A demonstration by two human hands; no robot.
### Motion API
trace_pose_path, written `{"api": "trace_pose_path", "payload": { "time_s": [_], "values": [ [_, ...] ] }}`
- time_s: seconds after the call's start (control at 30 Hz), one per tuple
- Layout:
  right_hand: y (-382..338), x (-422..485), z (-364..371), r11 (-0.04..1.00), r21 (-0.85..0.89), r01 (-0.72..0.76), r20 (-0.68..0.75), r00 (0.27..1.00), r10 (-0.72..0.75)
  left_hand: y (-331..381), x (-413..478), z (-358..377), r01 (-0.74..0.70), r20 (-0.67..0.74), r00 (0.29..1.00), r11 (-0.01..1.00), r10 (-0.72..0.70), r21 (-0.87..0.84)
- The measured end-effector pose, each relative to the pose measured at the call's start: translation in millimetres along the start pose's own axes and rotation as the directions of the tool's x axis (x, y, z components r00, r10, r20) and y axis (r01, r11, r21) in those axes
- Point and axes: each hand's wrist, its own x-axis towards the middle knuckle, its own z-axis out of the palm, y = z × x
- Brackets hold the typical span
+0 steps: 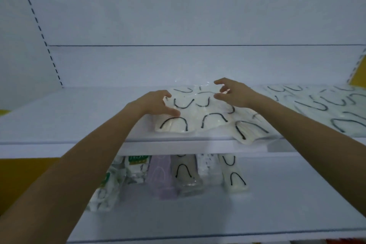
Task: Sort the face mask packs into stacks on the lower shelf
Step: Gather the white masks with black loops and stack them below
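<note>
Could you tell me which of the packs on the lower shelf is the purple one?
The lilac pack, lying between the green-labelled white pack and the greyish pack with black loops; no other pack there is purple.

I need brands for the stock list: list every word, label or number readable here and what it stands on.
Nothing reads clearly.
Green label on a patterned pack, lower shelf: pale lettering, too blurred to read.
Green patch on the leftmost patterned pack: too blurred to read.
Black curves on the clear-wrapped mask packs: ear loops, not writing.

No legible txt; green pack label (138, 159) too blurry.
</note>
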Motion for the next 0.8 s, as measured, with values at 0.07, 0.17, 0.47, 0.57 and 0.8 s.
{"api": "trace_pose_path", "payload": {
  "time_s": [0.07,0.17,0.47,0.57,0.8],
  "values": [
    [-0.3,7.6,-0.8,0.997,-0.025,-0.068,0.057,0.996,0.069,-1.7,12.0,-4.7,0.018,0.039,0.999,0.999,-0.016,-0.033],
    [-2.2,18.7,3.7,0.991,-0.045,-0.129,0.165,0.977,0.135,-2.6,21.8,-9.3,0.054,0.095,0.995,0.984,-0.038,-0.171],
    [4.8,49.8,9.2,0.962,0.273,0.025,-0.035,0.999,-0.017,-21.3,47.9,-35.1,-0.145,-0.170,0.983,0.864,0.070,-0.483],
    [5.4,56.5,-7.0,0.869,0.470,0.157,-0.234,0.971,-0.050,-19.0,60.4,-40.6,-0.216,-0.423,0.906,0.837,-0.020,-0.503],
    [-23.3,70.6,-16.6,0.598,0.762,0.248,-0.316,0.949,0.009,-11.4,68.1,-33.9,-0.388,-0.502,0.854,0.473,-0.139,-0.791]
  ]
}}
